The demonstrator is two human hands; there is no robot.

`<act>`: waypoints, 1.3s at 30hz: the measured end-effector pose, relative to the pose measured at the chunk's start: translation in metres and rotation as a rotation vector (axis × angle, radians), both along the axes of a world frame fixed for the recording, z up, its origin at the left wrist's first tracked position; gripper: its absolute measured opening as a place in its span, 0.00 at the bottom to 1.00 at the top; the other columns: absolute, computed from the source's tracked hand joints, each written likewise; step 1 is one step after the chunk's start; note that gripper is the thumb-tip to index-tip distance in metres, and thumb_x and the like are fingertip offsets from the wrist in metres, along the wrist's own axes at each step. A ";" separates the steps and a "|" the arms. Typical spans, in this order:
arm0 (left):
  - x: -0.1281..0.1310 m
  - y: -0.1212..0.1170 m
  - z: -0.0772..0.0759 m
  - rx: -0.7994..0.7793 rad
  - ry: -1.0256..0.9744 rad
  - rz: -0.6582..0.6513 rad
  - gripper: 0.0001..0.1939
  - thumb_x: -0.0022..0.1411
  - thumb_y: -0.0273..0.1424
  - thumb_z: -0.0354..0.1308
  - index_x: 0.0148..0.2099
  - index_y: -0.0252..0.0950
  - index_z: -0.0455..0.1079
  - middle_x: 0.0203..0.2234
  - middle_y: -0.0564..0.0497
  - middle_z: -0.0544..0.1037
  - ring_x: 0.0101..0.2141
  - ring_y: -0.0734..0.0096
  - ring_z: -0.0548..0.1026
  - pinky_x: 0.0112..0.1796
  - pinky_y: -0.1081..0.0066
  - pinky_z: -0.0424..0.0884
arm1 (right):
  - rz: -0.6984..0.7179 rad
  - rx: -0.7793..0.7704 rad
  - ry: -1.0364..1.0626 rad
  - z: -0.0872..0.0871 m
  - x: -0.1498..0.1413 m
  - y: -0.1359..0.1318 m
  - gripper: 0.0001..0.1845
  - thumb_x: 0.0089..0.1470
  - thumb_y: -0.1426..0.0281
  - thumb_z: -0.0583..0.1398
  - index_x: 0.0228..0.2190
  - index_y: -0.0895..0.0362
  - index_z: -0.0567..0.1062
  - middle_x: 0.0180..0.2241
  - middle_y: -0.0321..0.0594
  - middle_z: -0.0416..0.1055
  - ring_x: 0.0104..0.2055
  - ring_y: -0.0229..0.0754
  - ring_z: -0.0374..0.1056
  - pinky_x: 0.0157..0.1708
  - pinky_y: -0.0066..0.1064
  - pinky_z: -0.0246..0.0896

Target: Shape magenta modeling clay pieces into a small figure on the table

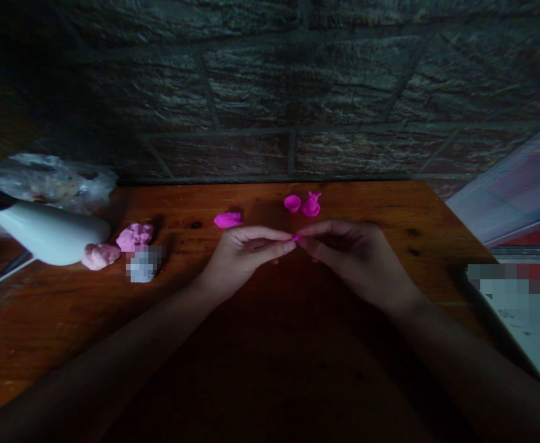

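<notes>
Two hands working one small bright-pink piece (296,237). Your left hand (233,261) and right hand (366,264) meet over the worktop (255,197), thumb and forefinger of each pinching it; the fingers (270,232) all but hide it. Step in hand, by my reading: fine shaping by fingertip. From this hold, a move calls for light, even pressure and slow turning; a hard squeeze could flatten or tear so small a bit.

Beyond your hands, toward the far edge: a cup-shaped piece (292,203), just beside it a pronged pink figure (311,205). Farther left, a bright-pink lump (228,219), near your left knuckles. Mind all three if you reach forward; the wall (251,80) stands right behind that edge.

Left side crowded: pale pink lumps (135,237), greyish lump (144,266), white tapered object (52,234), crumpled clear plastic (66,181). More room on the near side, between your forearms, and toward the slanting right edge. Near edge out of view; light dim.
</notes>
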State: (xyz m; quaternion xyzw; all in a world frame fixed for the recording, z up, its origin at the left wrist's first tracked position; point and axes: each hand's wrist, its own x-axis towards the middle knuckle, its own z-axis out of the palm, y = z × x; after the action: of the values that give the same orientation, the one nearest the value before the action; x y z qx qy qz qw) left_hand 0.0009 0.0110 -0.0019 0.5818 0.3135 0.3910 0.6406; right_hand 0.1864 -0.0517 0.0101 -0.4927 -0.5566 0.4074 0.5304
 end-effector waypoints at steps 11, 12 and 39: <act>-0.001 0.001 -0.003 0.023 0.016 -0.005 0.12 0.50 0.30 0.76 0.38 0.37 0.84 0.32 0.50 0.86 0.29 0.73 0.79 0.34 0.72 0.76 | 0.040 -0.060 0.057 0.002 0.000 0.000 0.08 0.52 0.65 0.70 0.35 0.54 0.86 0.32 0.37 0.82 0.29 0.36 0.72 0.31 0.28 0.70; -0.001 0.001 -0.003 0.026 0.018 -0.007 0.11 0.50 0.30 0.76 0.38 0.37 0.84 0.32 0.50 0.86 0.29 0.73 0.79 0.34 0.72 0.76 | 0.044 -0.064 0.057 0.002 0.000 0.000 0.08 0.53 0.66 0.70 0.35 0.54 0.85 0.32 0.37 0.82 0.29 0.36 0.72 0.31 0.28 0.70; -0.002 0.001 0.000 0.062 0.060 0.005 0.11 0.51 0.34 0.75 0.37 0.36 0.83 0.33 0.48 0.86 0.31 0.71 0.80 0.34 0.71 0.76 | 0.068 -0.054 0.041 0.000 0.003 0.000 0.09 0.54 0.65 0.71 0.39 0.52 0.86 0.37 0.37 0.84 0.33 0.38 0.74 0.33 0.31 0.70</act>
State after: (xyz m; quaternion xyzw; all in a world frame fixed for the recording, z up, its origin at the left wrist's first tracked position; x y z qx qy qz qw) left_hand -0.0011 0.0118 -0.0024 0.6121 0.3219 0.3845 0.6115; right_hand 0.1896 -0.0513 0.0101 -0.4793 -0.5511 0.4498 0.5141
